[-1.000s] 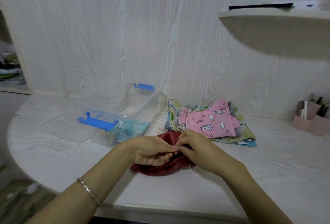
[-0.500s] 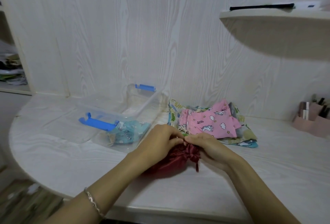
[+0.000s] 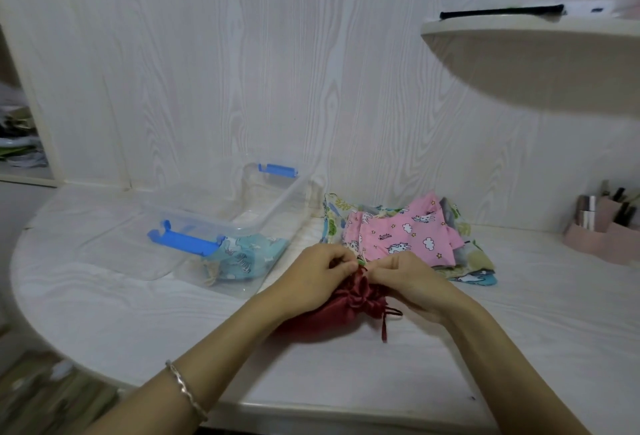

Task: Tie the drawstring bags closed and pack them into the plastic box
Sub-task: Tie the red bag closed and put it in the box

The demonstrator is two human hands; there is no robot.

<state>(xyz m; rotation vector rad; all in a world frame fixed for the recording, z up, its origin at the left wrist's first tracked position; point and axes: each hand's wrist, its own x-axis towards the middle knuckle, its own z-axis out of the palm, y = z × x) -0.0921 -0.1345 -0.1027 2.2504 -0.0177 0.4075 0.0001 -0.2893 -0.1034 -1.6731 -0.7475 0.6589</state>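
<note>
A dark red satin drawstring bag (image 3: 349, 310) lies on the white table in front of me, its mouth gathered into a ruffle. My left hand (image 3: 317, 277) and my right hand (image 3: 407, 278) meet just above the ruffle, each pinching the bag's cord. One loose cord end (image 3: 384, 327) trails toward me. The clear plastic box (image 3: 242, 226) with blue latches stands to the left, and a light blue printed bag (image 3: 242, 254) lies in its near end. A pile of printed bags with a pink unicorn bag (image 3: 401, 233) on top lies behind my hands.
The clear box lid (image 3: 114, 240) lies flat left of the box. A pink organiser (image 3: 606, 233) with small items stands at the far right by the wall. A rounded shelf (image 3: 536, 53) juts out above the right side. The table's curved edge runs at the left.
The red bag's mouth has gone from flat and open to cinched into a ruffle. Both hands have risen slightly and stay together at the cords.
</note>
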